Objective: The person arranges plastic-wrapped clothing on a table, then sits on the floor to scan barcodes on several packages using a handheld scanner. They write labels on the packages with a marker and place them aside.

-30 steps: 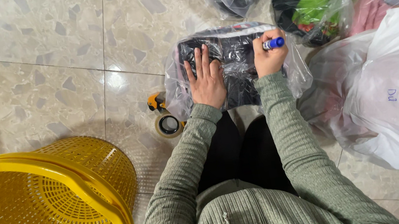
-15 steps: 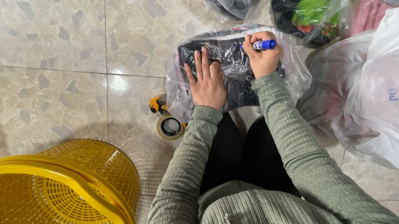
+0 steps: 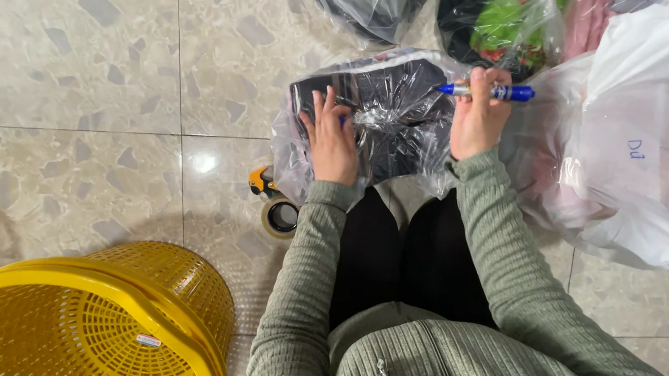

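Note:
A clear plastic bag (image 3: 393, 107) with a dark folded garment inside lies on the tiled floor in front of my knees. My left hand (image 3: 331, 139) rests flat on its left part, fingers spread, pressing it down. My right hand (image 3: 475, 116) is closed around a blue marker (image 3: 487, 90), held sideways with its tip pointing left over the bag's right part.
A tape dispenser with a roll of tape (image 3: 275, 206) sits left of the bag. A yellow plastic basket (image 3: 67, 364) stands at lower left. Several filled plastic bags are piled at the top and right, among them a white one (image 3: 640, 139).
My right hand has turned the marker so that its tip now points left over the bag. My left hand stays pressed on the bag.

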